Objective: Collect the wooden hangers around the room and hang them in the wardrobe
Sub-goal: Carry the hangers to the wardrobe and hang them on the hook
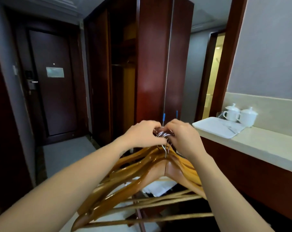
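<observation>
While both hands, left (pixel 142 133) and right (pixel 183 136), close together on the hooks, the wooden hangers (pixel 141 178) hang beneath them, bars crosswise; the open wardrobe (pixel 123 67) stands ahead, slightly left.

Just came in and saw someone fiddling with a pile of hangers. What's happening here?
A person holds a bunch of wooden hangers in front of them, with the left hand and right hand both gathered around the metal hooks at the top. The wardrobe stands open just ahead, and none of these hangers is on its rail yet. On the right, a counter carries a white tray and two lidded cups.
</observation>
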Demonstrator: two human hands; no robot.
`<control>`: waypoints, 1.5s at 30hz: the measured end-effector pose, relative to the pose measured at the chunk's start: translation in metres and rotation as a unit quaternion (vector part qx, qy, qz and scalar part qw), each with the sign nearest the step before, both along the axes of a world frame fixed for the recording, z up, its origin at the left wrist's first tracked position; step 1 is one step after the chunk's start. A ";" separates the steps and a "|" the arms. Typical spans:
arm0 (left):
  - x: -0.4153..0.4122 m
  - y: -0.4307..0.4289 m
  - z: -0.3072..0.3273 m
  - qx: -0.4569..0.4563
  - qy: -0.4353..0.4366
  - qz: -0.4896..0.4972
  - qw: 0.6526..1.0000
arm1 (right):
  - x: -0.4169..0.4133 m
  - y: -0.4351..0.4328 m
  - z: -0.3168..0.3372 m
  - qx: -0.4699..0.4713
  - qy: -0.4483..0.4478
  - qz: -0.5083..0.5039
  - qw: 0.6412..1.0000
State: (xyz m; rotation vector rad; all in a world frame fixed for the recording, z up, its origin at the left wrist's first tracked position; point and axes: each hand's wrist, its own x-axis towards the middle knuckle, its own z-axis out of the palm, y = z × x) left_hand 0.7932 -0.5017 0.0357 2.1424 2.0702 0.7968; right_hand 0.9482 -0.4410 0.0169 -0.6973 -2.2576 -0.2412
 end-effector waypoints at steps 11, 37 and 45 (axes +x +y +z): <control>-0.107 0.060 0.000 -0.005 -0.019 0.025 1.000 | -0.113 0.065 0.003 -0.006 -0.003 0.016 1.000; -0.313 0.236 -0.016 -0.005 -0.175 0.090 0.980 | -0.337 0.285 -0.001 0.032 0.001 0.203 0.979; -0.399 0.267 -0.024 -0.058 -0.327 0.046 0.942 | -0.412 0.324 -0.010 0.024 0.017 0.229 0.973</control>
